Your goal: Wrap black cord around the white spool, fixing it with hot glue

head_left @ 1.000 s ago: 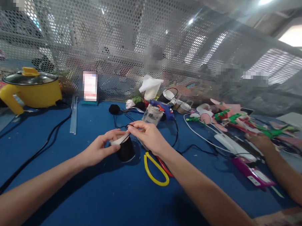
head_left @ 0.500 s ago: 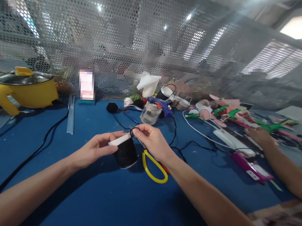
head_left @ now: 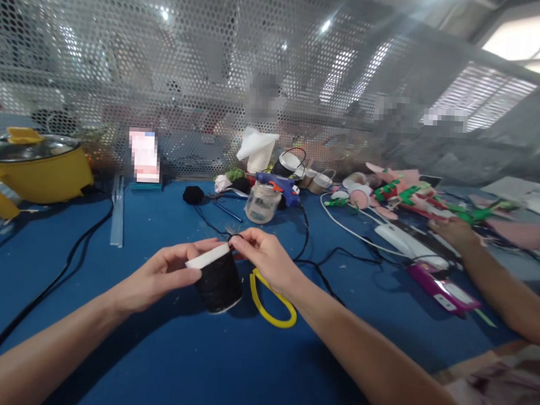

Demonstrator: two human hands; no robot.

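A white paper cup (head_left: 219, 282), its side wrapped in black yarn, is tilted just above the blue table. My left hand (head_left: 171, 268) grips it by the rim, thumb on the near side and fingers behind. At the rim's right end my right hand (head_left: 261, 253) pinches the black yarn (head_left: 234, 237) between thumb and forefinger. The strand runs back to a small black yarn ball (head_left: 193, 194). Under my right wrist lie scissors with a yellow handle (head_left: 272, 310); their blades are mostly hidden.
Behind my hands stand a clear jar (head_left: 261, 203), a blue glue gun (head_left: 279, 187) and several cups. A yellow electric pot (head_left: 43, 171) and a lit phone (head_left: 145, 155) are at left. At right, another person's hand (head_left: 456, 234) is near pink and green craft pieces and a purple device (head_left: 443, 289).
The view has shifted slightly right, so background things sit further left. Both hands keep hold of the cup and yarn; the cup appears a little lower and nearer.
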